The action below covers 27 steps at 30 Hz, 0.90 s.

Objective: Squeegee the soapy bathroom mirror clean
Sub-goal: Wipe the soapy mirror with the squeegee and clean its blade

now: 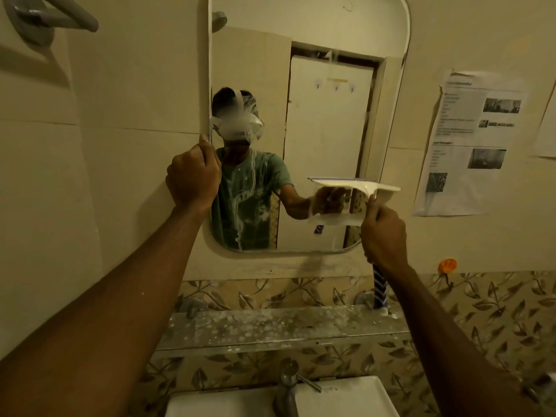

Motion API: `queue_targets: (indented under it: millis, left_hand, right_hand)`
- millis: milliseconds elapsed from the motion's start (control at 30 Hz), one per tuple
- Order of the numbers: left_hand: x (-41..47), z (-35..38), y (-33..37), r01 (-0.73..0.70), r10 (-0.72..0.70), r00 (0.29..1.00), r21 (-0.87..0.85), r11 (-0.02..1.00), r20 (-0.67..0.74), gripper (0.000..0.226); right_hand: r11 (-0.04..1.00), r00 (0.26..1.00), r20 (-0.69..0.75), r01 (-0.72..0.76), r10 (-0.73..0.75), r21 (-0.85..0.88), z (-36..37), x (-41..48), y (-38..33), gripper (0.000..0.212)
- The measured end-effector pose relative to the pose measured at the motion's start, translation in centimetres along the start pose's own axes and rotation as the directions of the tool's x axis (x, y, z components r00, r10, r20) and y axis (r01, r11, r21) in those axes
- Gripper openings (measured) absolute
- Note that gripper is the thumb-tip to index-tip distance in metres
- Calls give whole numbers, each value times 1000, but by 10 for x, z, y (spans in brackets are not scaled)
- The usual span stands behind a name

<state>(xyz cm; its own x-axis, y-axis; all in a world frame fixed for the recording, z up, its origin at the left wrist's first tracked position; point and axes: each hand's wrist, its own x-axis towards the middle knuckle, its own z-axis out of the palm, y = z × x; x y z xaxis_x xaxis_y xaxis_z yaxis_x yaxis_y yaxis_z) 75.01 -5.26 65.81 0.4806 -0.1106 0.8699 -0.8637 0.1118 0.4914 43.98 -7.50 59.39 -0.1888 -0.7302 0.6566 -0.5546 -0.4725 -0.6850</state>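
A tall mirror (pixel 328 121) with rounded corners hangs on the beige wall. White soap foam (pixel 240 118) smears its left middle, and thin streaks run down below it. My left hand (pixel 194 177) grips the mirror's left edge. My right hand (pixel 383 233) is closed around the handle of a white squeegee (pixel 358 185). The squeegee's blade lies flat against the glass at the lower right, with a band of foam under it. The blue and white striped end of the handle (pixel 379 288) sticks out below my fist.
A foam-speckled shelf (pixel 270 326) runs under the mirror, above a white sink (pixel 346 398) with a metal tap (pixel 287 386). Printed paper sheets (pixel 469 142) are stuck to the wall on the right. An orange hook (pixel 447 265) sits below them. A grey rail (pixel 45 13) is at top left.
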Motion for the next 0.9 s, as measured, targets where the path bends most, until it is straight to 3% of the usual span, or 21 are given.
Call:
queue_targets:
  millis: [267,633,900]
  left_hand:
    - [-2,-1,-3,21,-21,999,7,1000,47,56]
    - [-3,-2,-4,21,-21,999,14,1000,42,56]
    - [-2,0,-7,21,-22,998,18,1000,56,56]
  right_hand:
    - [998,1000,0,-25,25,-64,35,-82,59,49]
    - [999,999,-9,-39,39,0,6,-14,22,56]
    - [996,998,-2,-69,69,-63,45,-89,73,54]
